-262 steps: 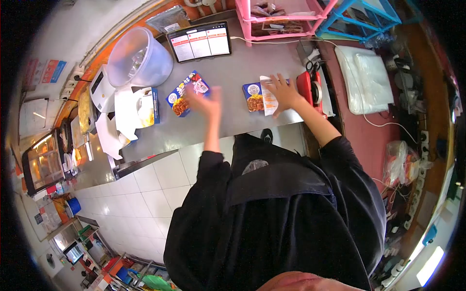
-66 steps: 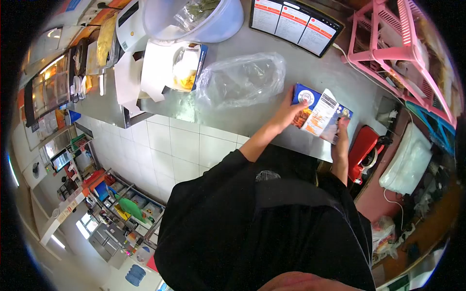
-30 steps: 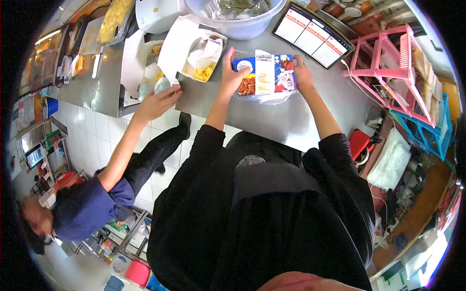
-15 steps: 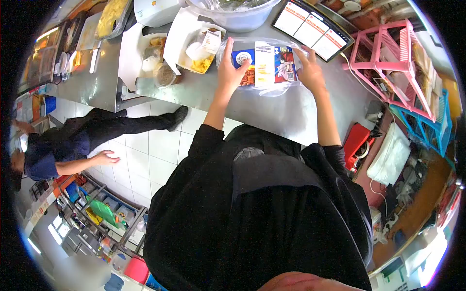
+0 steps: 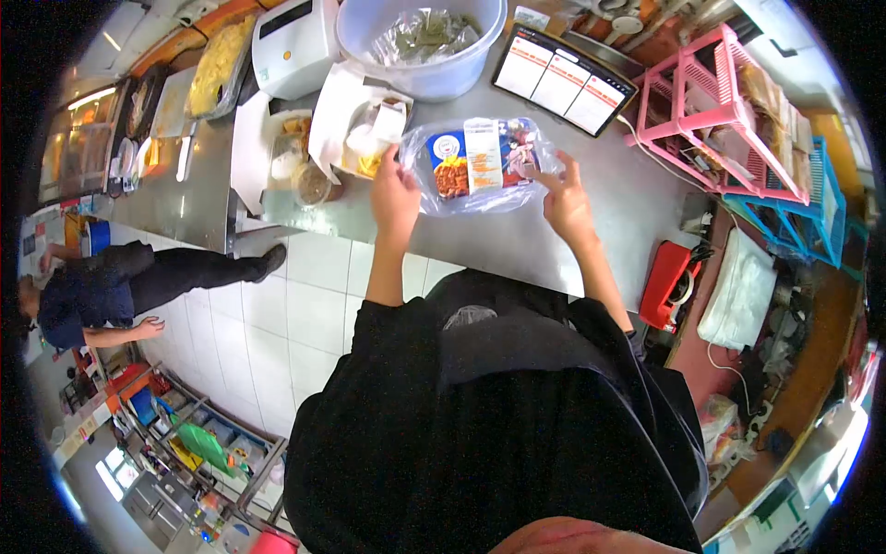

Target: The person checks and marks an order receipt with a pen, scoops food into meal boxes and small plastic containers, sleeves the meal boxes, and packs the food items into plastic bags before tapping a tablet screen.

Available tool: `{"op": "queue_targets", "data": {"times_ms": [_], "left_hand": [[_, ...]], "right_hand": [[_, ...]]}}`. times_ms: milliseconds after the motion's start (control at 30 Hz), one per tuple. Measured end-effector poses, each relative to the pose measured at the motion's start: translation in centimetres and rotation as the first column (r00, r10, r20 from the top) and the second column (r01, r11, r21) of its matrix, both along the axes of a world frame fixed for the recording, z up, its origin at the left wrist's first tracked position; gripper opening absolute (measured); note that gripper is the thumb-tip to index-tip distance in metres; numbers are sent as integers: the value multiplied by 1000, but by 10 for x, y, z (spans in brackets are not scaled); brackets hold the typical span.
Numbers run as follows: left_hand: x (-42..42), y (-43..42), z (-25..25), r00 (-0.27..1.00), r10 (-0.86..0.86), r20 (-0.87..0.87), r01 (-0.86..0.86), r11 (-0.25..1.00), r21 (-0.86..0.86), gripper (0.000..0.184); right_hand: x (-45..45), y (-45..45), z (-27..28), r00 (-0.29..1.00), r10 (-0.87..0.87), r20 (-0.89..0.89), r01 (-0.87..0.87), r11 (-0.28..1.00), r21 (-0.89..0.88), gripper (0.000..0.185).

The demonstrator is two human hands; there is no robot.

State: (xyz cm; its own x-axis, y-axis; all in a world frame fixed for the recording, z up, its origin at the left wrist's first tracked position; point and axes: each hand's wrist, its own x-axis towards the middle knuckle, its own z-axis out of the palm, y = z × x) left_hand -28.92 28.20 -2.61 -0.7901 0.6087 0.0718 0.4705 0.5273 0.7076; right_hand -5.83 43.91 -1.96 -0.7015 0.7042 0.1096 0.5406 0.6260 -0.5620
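Note:
A printed food box (image 5: 450, 175), blue and red with a white label (image 5: 483, 159) across its middle, lies inside a clear plastic bag (image 5: 415, 138) above the steel counter. At the bag's left edge, my left hand (image 5: 395, 205) is closed, thumb and fingers pinching the plastic. My right hand (image 5: 567, 205) grips the opposite edge between thumb and fingers. Just left of the bag stands an open white box (image 5: 334, 115) with yellow food and a white labelled packet. Another open carton (image 5: 249, 152) is further left, with a lidded tub of brown contents (image 5: 314, 185) in front.
Behind are a blue-white basin (image 5: 425, 78), a label printer (image 5: 297, 51) and a tablet (image 5: 565, 78). Pink racks (image 5: 706, 120) and a red tape dispenser (image 5: 669, 282) stand at right. A knife (image 5: 185, 159) lies at left. Another person (image 5: 101, 291) is on the left floor.
Both hands and the bagged box have come nearer my body and tilted slightly. The camera view has shifted, and the other person appears further left.

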Motion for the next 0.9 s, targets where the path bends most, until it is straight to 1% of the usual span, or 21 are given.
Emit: {"op": "queue_targets", "data": {"times_ms": [67,100,167,200,300,333,367,400,433,500,533,567,600,633,700,733,767,800,833,867,900], "left_hand": [[-12,-18,7,952,-70,298,44,995,95,31],[-13,-23,15,892,-112,438,54,988,142,27],[-1,-34,40,927,-72,369,48,996,74,20],[3,-36,54,942,-50,332,39,998,40,17],[2,-32,71,994,-82,69,73,989,128,14],[6,-22,77,959,-85,270,-41,901,432,16],[6,-17,77,853,-120,508,-212,809,548,22],[5,-13,77,690,-198,696,-403,695,596,28],[6,-11,79,490,-312,814,-589,569,573,35],[14,-8,83,441,-262,859,-505,719,478,43],[18,-6,84,417,-230,879,-454,785,421,47],[22,-9,84,389,-191,901,-396,849,350,51],[25,-10,101,320,-213,923,-243,923,298,63],[25,-13,102,445,-260,857,-35,951,307,68],[7,-11,105,627,-420,656,369,902,224,78],[-6,-6,106,575,-529,624,235,837,493,75],[-12,-7,117,502,-588,634,48,751,658,73],[-18,-5,131,432,-656,620,-154,623,767,71],[-17,-5,137,366,-722,588,-365,470,804,69],[-15,-3,135,321,-689,650,-280,586,760,67],[-11,-3,140,356,-680,641,-202,613,763,66]], "right_hand": [[6,-11,-5,997,-76,-22,74,994,-75,49],[10,-11,-3,998,-59,-12,56,985,-160,45],[22,-14,0,1000,-16,11,18,941,-337,38],[19,-16,24,999,-32,-15,23,909,-416,30],[17,-6,54,938,-113,-326,2,947,-323,28],[12,1,63,901,-162,-403,-34,899,-437,28],[6,7,70,857,-220,-466,-81,836,-543,28],[2,12,77,809,-281,-516,-141,760,-635,30],[-1,13,81,817,-258,-515,-145,774,-616,31],[-11,16,95,831,-201,-519,-162,804,-572,35],[-15,13,104,785,-233,-574,-257,721,-644,35],[-18,14,108,813,-224,-537,-253,694,-673,35],[-23,19,109,842,-213,-495,-245,667,-704,34],[-25,23,108,870,-199,-451,-234,639,-733,33],[-22,29,116,830,-234,-506,-237,673,-701,32],[-19,30,126,790,-278,-546,-226,697,-681,32],[-14,32,132,743,-324,-586,-209,719,-663,31],[-10,34,132,632,-348,-692,-309,707,-637,30],[-9,31,132,679,-337,-652,-280,703,-654,30],[-9,28,134,723,-327,-609,-248,699,-670,31],[-10,25,142,761,-316,-566,-215,700,-681,31]]}}
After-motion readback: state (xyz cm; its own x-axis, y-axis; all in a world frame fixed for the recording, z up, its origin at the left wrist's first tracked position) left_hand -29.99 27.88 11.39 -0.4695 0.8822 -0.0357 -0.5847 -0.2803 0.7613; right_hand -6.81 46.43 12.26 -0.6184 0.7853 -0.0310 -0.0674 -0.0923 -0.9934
